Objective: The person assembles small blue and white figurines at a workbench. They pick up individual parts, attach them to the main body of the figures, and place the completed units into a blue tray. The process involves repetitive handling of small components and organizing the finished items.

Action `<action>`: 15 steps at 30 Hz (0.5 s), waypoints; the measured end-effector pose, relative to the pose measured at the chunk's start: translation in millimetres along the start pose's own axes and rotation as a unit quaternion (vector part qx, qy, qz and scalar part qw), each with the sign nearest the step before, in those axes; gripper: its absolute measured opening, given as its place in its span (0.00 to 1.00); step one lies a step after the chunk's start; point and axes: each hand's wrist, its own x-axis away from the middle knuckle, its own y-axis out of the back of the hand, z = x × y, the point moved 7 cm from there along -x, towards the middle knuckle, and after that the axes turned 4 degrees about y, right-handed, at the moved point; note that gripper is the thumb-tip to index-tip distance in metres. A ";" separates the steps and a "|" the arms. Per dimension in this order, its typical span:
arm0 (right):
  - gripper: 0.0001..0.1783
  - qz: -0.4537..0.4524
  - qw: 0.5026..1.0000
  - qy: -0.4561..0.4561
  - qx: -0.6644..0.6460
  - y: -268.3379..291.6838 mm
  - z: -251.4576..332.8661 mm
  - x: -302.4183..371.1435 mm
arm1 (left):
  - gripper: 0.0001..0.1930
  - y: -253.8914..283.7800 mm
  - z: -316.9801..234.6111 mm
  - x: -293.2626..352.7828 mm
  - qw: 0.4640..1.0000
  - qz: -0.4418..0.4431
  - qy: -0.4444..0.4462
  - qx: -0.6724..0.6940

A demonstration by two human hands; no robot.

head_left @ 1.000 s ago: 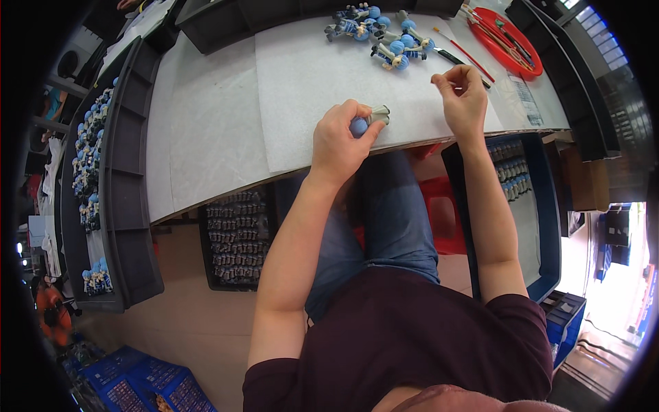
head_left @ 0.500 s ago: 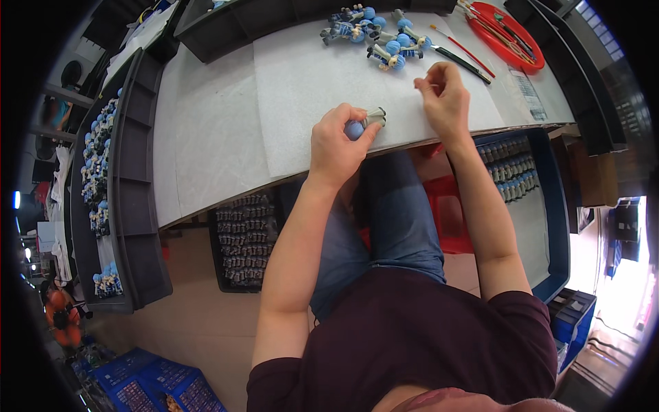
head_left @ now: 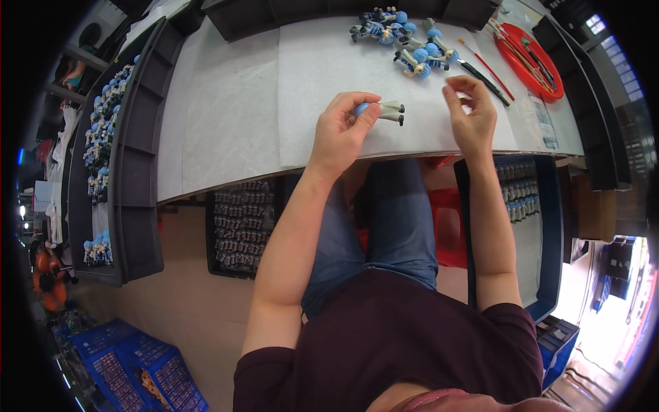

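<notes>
My left hand (head_left: 343, 130) grips a small figurine (head_left: 384, 111) with a blue head, grey legs and dark feet, held sideways over the white work sheet (head_left: 302, 75). My right hand (head_left: 470, 113) hovers a little to the right of it, fingers curled and apart, holding nothing that I can make out. Beyond both hands lies a cluster of several similar blue-headed figurines (head_left: 408, 41). A thin dark brush (head_left: 484, 77) and a red-handled brush (head_left: 486, 67) lie just past my right hand.
A red round dish (head_left: 532, 58) with brushes sits at the back right. Dark trays (head_left: 113, 144) of figurines line the left; another tray (head_left: 240, 226) sits under the table edge and a blue bin (head_left: 528, 206) at the right. Blue crates (head_left: 137, 371) stand on the floor.
My right hand has drawn back from the brushes toward the figurine. The left hand keeps its grip and has barely shifted.
</notes>
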 end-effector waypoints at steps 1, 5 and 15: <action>0.13 0.054 0.991 -0.051 -0.109 -16.8 4.3 7.8 | 0.09 1.6 -1.0 -0.5 1.000 -0.004 -0.008 -0.003; 0.20 0.266 0.874 -0.262 -0.312 -68.3 31.8 39.4 | 0.13 4.0 -8.4 1.2 0.999 -0.006 -0.032 0.012; 0.20 0.125 0.954 -0.024 -0.271 -81.0 48.4 33.3 | 0.16 13.9 -0.6 -3.3 0.977 -0.079 0.064 0.188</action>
